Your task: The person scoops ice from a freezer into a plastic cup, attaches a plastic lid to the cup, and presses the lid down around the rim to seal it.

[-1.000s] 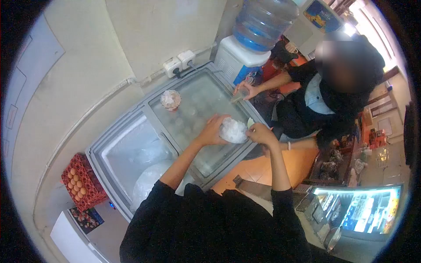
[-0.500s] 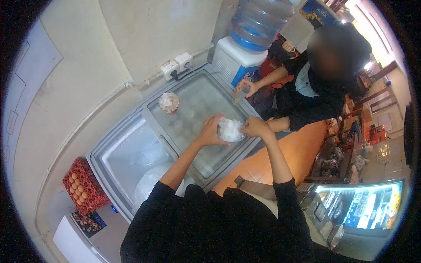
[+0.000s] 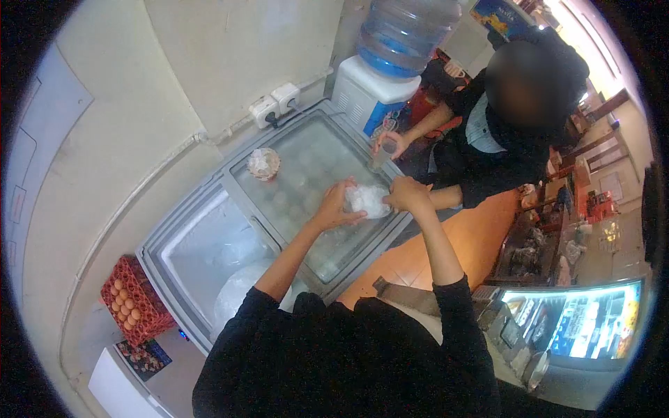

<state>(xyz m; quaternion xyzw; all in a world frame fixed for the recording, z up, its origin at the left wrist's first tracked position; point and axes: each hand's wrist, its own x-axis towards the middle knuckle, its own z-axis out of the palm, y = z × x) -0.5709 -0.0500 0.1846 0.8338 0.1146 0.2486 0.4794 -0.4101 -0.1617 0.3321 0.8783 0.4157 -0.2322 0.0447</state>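
Both my hands hold a whitish, crumpled plastic bag (image 3: 369,200) over the glass lid of a chest freezer (image 3: 322,268). What is inside it I cannot make out. My left hand (image 3: 337,207) curls around the bag's left side. My right hand (image 3: 409,195) is closed on its right edge, with the fingertips partly hidden. Just beyond, another person's hand holds a clear plastic cup (image 3: 381,159) near the freezer's far edge. Further left on the lid sits a small round container with white, crumpled contents (image 3: 263,164).
The freezer's left half is open, showing a large whitish plastic bundle (image 3: 240,289). Egg trays (image 3: 136,299) stand at the left. A water dispenser (image 3: 376,90) and a person in dark clothes (image 3: 516,153) are beyond the freezer. A lit display fridge (image 3: 578,320) is at right.
The plastic bag has tilted and looks flatter and wider between my hands. My right hand has moved slightly up. The other person still holds the cup.
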